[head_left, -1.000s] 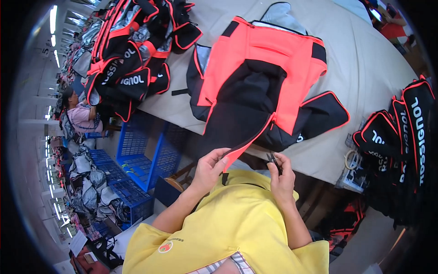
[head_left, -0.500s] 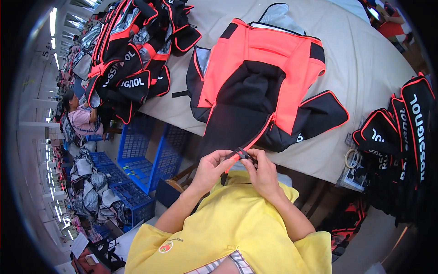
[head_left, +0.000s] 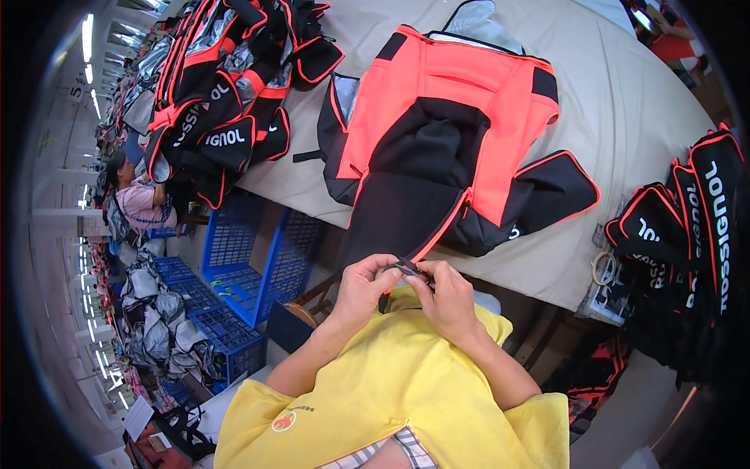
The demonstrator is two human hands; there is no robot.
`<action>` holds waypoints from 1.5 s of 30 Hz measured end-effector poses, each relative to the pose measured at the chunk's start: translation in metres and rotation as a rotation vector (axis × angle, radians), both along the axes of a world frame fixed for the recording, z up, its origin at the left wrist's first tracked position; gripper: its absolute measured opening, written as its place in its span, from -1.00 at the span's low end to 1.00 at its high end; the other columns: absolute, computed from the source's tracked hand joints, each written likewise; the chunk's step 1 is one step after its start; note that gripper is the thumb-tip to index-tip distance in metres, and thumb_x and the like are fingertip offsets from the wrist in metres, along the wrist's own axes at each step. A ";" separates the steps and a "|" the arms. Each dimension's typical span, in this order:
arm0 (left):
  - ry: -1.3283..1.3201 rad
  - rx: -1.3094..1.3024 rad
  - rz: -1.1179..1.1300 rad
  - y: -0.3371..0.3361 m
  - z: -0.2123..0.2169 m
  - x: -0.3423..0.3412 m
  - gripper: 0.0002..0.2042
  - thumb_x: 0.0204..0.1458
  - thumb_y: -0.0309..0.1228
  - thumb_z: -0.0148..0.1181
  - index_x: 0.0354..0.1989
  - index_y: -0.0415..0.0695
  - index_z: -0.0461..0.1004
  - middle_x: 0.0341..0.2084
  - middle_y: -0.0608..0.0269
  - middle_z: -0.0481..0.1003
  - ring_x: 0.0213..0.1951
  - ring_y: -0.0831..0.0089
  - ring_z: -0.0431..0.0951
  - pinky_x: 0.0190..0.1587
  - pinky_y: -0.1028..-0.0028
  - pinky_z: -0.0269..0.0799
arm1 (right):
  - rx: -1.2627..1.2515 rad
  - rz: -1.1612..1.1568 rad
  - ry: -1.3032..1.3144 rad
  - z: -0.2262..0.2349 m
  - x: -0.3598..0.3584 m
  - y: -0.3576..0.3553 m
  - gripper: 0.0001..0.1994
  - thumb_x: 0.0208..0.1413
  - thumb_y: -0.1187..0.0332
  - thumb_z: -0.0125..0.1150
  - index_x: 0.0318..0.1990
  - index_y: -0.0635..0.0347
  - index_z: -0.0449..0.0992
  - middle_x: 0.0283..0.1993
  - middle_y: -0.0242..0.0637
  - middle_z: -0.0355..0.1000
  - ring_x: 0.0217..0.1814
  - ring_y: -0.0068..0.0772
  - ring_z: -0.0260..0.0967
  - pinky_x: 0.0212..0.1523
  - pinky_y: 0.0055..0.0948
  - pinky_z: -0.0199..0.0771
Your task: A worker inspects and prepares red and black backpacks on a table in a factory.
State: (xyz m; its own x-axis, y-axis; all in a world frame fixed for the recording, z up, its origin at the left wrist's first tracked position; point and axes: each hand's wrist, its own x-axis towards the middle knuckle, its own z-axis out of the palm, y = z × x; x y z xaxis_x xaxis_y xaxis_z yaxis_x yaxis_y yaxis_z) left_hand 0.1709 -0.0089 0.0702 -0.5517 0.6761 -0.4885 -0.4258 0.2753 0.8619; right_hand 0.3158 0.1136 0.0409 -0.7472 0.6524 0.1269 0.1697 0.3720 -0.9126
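Note:
A coral-and-black bag (head_left: 383, 94) lies spread on the table in front of me, its black panel (head_left: 394, 215) hanging over the near edge toward my body. At the lower end of the coral-edged zipper (head_left: 441, 234), both my hands pinch a small black strip (head_left: 405, 268). My left hand (head_left: 359, 293) is closed on its left side, thumb and fingertips together. My right hand (head_left: 451, 301) grips it from the other side, fingers bent. The fingertips partly cover the strip, so its exact kind is hard to make out.
Beige cloth covers the table (head_left: 617, 117). Similar bags (head_left: 226, 94) are piled at the far left, and more bags (head_left: 707, 227) hang at the right beside a tape roll (head_left: 604, 268). Blue crates (head_left: 273, 266) stand at lower left. A seated person (head_left: 139, 202) is beyond them.
My fingers have shifted slightly around the black strip, and the right hand has turned a little. The bag has barely moved.

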 end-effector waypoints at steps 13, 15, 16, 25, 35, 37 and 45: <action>0.112 -0.151 -0.109 0.001 -0.009 -0.004 -0.86 0.29 -0.51 0.37 -0.06 -0.27 0.63 -0.37 0.51 0.56 -0.35 0.77 0.44 -0.28 0.63 0.35 | 0.014 -0.080 -0.003 -0.020 0.017 0.018 -0.74 0.27 0.40 0.48 -0.01 0.26 0.53 -0.27 -0.15 0.61 -0.31 -0.25 0.61 -0.28 -0.30 0.58; 0.227 -0.297 -0.289 0.001 -0.021 -0.005 -0.85 0.26 -0.48 0.41 -0.07 -0.24 0.61 -0.45 0.57 0.48 -0.40 0.82 0.39 -0.35 0.59 0.32 | -0.068 -0.279 -0.091 -0.040 0.043 0.033 -0.74 0.33 0.39 0.44 0.03 0.27 0.53 -0.25 -0.16 0.61 -0.31 -0.34 0.58 -0.26 -0.32 0.58; 0.290 -0.288 -0.411 0.002 -0.029 -0.005 -0.80 0.24 -0.44 0.43 -0.05 -0.23 0.59 -0.47 0.53 0.49 -0.42 0.78 0.41 -0.35 0.55 0.35 | -0.144 -0.420 -0.104 -0.053 0.062 0.045 -0.75 0.40 0.36 0.37 0.08 0.29 0.52 -0.23 -0.14 0.61 -0.27 -0.38 0.55 -0.20 -0.35 0.56; 0.566 -0.368 -0.808 0.011 -0.101 -0.016 -0.52 0.16 -0.11 0.50 0.11 -0.13 0.51 -0.32 0.11 0.64 -0.21 0.09 0.68 -0.15 0.16 0.56 | 0.467 -0.850 -0.591 -0.114 0.170 0.123 -0.66 0.45 0.26 0.26 0.18 0.37 0.52 0.17 0.10 0.57 0.15 0.10 0.57 0.15 -0.05 0.54; 0.352 -0.321 -0.990 0.037 -0.085 -0.050 -0.58 0.39 -0.08 0.23 0.13 -0.23 0.60 -0.12 -0.10 0.71 -0.01 0.01 0.73 0.10 0.18 0.59 | 0.003 -0.381 -0.046 -0.032 -0.072 0.130 -0.65 0.52 0.36 0.13 0.33 0.31 0.50 0.23 0.07 0.60 0.20 -0.03 0.63 0.23 -0.21 0.58; 0.207 -0.264 -1.042 0.052 -0.062 -0.080 -0.62 0.40 -0.12 0.23 0.07 -0.23 0.66 -0.13 -0.03 0.74 -0.03 0.12 0.76 0.09 0.25 0.61 | -0.031 -0.339 -0.191 -0.046 -0.125 0.148 -0.56 0.52 0.35 0.08 0.44 0.36 0.37 0.39 0.21 0.46 0.42 0.18 0.46 0.40 -0.07 0.45; 1.429 -0.095 -0.317 0.220 -0.096 -0.207 -0.79 0.16 -0.29 0.33 -0.15 -0.11 0.52 -0.34 0.19 0.51 -0.27 0.15 0.64 -0.30 0.16 0.54 | 0.240 0.172 -0.478 -0.114 -0.197 0.160 -0.47 0.29 0.52 0.05 0.40 0.54 0.29 0.43 0.37 0.28 0.59 0.51 0.09 0.67 0.20 -0.01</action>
State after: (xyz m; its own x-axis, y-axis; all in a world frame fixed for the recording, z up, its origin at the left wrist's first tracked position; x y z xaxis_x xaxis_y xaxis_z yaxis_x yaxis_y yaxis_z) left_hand -0.0363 0.2109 -0.0253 -0.4314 0.8559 0.2853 0.8441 0.2713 0.4625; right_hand 0.1184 0.2731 -0.0733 -0.8511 0.5106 -0.1222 0.4623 0.6185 -0.6354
